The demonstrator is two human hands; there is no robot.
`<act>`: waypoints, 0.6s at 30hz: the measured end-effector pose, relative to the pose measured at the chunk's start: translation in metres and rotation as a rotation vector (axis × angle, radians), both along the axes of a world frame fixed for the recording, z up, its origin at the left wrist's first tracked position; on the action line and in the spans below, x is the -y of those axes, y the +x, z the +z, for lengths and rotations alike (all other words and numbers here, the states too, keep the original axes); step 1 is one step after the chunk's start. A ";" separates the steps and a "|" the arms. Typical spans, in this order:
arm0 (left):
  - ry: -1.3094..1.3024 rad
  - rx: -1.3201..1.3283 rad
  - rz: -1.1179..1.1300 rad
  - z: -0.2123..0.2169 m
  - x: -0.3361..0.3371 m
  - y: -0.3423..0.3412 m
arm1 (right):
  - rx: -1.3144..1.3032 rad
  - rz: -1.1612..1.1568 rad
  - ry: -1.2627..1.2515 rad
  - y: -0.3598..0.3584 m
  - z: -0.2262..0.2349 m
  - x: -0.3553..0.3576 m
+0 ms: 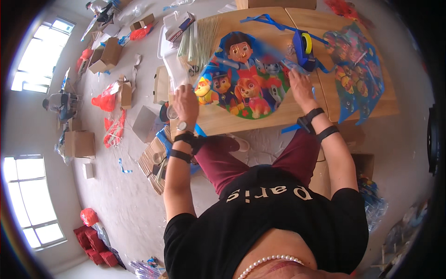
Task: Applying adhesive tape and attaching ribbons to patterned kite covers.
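A colourful kite (251, 92) of thin printed sheet, with cartoon figures on it, lies spread over the wooden table in front of me. My left hand (186, 104) is closed at its left corner. My right hand (302, 88) has its fingers bent and pinched on the right edge. Part of the upper right of the sheet is blurred. Just beyond my right hand stands a blue tape dispenser (304, 58) with a yellow-green roll. A bundle of thin pale sticks (204, 39) rests past the kite's left side.
More printed kites (357, 76) lie piled on the table's right end. A blue ribbon (265, 19) runs across the far side. Left of the table are a white plastic bin (162, 44), a small box (180, 28) and cardboard boxes (106, 56) on the floor.
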State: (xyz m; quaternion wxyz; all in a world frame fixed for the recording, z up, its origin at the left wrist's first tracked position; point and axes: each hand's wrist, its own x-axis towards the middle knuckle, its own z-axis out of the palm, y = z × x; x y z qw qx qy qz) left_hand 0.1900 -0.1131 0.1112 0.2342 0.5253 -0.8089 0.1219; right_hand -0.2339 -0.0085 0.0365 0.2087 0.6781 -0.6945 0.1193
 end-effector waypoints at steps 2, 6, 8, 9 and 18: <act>0.163 -0.093 0.051 -0.019 -0.024 -0.022 | 0.056 -0.030 0.153 0.026 -0.022 -0.011; 0.330 -0.190 0.003 -0.080 -0.063 -0.045 | 0.077 -0.035 0.267 0.060 -0.049 -0.033; 0.450 -0.179 0.007 -0.091 -0.084 -0.063 | 0.091 0.018 0.220 0.076 -0.055 -0.043; 0.519 -0.155 0.020 -0.091 -0.095 -0.074 | 0.105 0.067 0.170 0.082 -0.058 -0.048; 0.474 -0.011 -0.252 -0.136 -0.146 -0.072 | 0.315 0.377 0.284 0.149 -0.065 -0.082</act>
